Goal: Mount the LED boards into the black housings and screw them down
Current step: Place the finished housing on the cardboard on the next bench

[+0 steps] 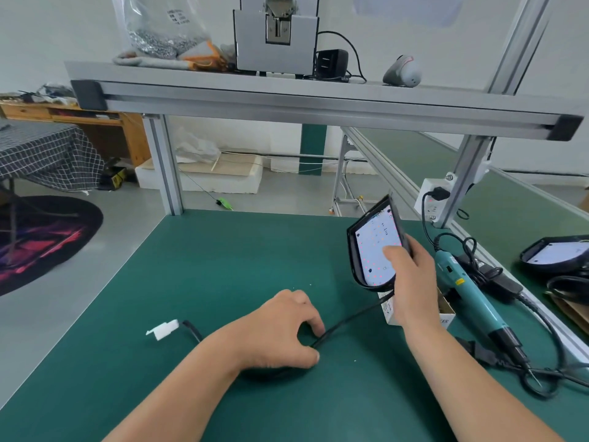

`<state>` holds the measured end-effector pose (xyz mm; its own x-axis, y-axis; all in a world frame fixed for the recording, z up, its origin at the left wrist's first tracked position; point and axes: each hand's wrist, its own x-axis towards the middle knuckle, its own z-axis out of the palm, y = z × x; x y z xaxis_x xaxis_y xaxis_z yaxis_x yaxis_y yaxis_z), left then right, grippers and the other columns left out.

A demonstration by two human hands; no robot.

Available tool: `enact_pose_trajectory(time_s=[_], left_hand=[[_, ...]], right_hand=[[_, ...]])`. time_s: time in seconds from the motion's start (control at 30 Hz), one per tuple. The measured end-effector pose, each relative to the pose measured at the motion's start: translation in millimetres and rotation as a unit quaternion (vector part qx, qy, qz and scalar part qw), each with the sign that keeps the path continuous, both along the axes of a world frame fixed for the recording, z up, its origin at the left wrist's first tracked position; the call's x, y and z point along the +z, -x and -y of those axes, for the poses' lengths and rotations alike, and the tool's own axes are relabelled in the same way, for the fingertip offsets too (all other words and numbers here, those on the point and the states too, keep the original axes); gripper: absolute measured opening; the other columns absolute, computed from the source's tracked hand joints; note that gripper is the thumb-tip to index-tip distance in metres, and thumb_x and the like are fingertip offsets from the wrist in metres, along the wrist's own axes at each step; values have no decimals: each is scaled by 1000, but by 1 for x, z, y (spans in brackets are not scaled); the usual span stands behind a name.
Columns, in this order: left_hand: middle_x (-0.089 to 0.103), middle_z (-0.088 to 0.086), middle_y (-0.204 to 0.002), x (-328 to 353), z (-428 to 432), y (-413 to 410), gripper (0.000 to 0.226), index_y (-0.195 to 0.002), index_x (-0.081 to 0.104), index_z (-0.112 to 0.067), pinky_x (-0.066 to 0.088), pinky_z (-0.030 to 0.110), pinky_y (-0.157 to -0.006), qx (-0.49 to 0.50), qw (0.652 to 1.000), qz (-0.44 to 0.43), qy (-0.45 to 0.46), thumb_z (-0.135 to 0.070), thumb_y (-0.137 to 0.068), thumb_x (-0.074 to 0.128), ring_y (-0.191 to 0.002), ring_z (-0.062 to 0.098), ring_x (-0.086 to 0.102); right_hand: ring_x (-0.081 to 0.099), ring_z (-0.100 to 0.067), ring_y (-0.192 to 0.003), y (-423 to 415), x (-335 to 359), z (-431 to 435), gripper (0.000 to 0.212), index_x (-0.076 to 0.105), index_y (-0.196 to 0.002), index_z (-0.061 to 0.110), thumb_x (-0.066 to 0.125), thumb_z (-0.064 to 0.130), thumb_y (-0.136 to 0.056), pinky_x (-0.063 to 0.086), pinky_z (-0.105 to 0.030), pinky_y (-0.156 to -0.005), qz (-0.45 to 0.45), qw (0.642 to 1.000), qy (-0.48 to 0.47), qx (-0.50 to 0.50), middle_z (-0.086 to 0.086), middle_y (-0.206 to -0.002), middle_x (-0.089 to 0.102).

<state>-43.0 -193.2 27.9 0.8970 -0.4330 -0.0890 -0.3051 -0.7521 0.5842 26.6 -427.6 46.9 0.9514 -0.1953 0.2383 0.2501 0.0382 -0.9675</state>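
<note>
Green bench mat (223,266): lying flat across the foreground, under an aluminium frame shelf (318,103).
Black housing (355,250): being held tilted above the mat's right part, with the LED board (374,244) sitting inside it.
Right hand (411,282): gripping the housing's right edge, thumb pressing on the board.
Left hand (280,330): resting on the mat, pinching the black cable (347,319); white connector (162,330) lying at the cable's left end.
Electric screwdriver (468,291): lying on the mat at right, beside a small cardboard box (446,314).
Second housing (554,253): resting on the green belt beyond.
Room: round dark rug (41,240) lying on the grey floor at left, with a checked tablecloth (41,154) hanging behind it.
</note>
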Motion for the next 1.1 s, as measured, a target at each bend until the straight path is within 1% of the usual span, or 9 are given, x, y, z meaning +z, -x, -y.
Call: enact_pose_trajectory(time_s=[0.1,0.23,0.33,0.4,0.5,0.67,0.77,0.97,1.1], left_hand=[[48,-15,-105,1,-4,-5,21,-110,70,-40,49,30,-78,59,992,86,-71,-40,-90,63,-91,5,52],[47,-10,-107,2,-2,-10,20,-120,62,-40,55,37,-70,160,960,161,-166,-33,-109,47,-78,21,62],[46,-11,-113,-5,-3,-13,17,-112,62,-30,56,38,-72,187,967,161,-68,-24,-107,47,-79,20,62],[48,-15,-114,-8,-2,-15,16,-98,65,-23,55,26,-71,203,971,112,61,-22,-100,50,-82,10,60],[55,-16,-113,-9,-1,-18,19,-83,64,-20,46,11,-65,231,953,70,181,-31,-96,53,-89,1,59],[69,-9,-73,-5,-2,-22,11,-85,61,-26,44,31,-61,288,906,65,304,-22,-75,59,-63,14,55],[81,-6,-89,-4,-5,-25,28,-99,66,-23,57,39,-81,309,867,32,390,-17,-74,55,-87,22,76],[78,-8,-100,-5,-8,-28,49,-114,56,-19,58,29,-62,330,822,1,464,15,-84,38,-81,25,78],[80,-3,-101,-3,-12,-29,56,-118,60,-17,53,26,-51,325,822,-8,469,17,-83,34,-74,20,76]], right_hand=[[56,-23,-80,-6,-1,8,23,62,-93,3,59,20,-78,45,-39,-78,2,997,-70,13,-9,-90,65],[66,-19,-74,-10,-1,7,12,68,-69,18,59,11,-73,53,-22,-65,-15,982,-178,63,0,-80,69],[69,-29,-96,-11,-6,4,14,58,-92,3,59,4,-77,56,-34,-86,-64,956,-266,103,-14,-104,68],[69,-31,-102,-8,-6,3,9,61,-89,4,54,-1,-86,55,-40,-93,-87,954,-257,129,-16,-113,68],[77,-24,-94,-5,-9,-3,30,81,-78,18,54,5,-81,62,-33,-77,-75,959,-188,197,-6,-102,80],[73,-32,-100,-5,-18,-10,41,82,-104,11,61,5,-69,60,-39,-82,-92,962,-100,238,-17,-111,78],[72,-26,-106,-6,-20,-11,49,81,-110,26,62,7,-70,57,-39,-90,-70,970,-23,231,-9,-115,79],[58,-5,-134,-2,-10,-7,79,54,-151,35,62,13,-75,45,-33,-109,-29,952,151,264,16,-142,65],[69,-4,-102,3,-6,-6,57,66,-121,52,63,18,-74,52,-19,-80,-51,937,233,254,17,-113,75]])
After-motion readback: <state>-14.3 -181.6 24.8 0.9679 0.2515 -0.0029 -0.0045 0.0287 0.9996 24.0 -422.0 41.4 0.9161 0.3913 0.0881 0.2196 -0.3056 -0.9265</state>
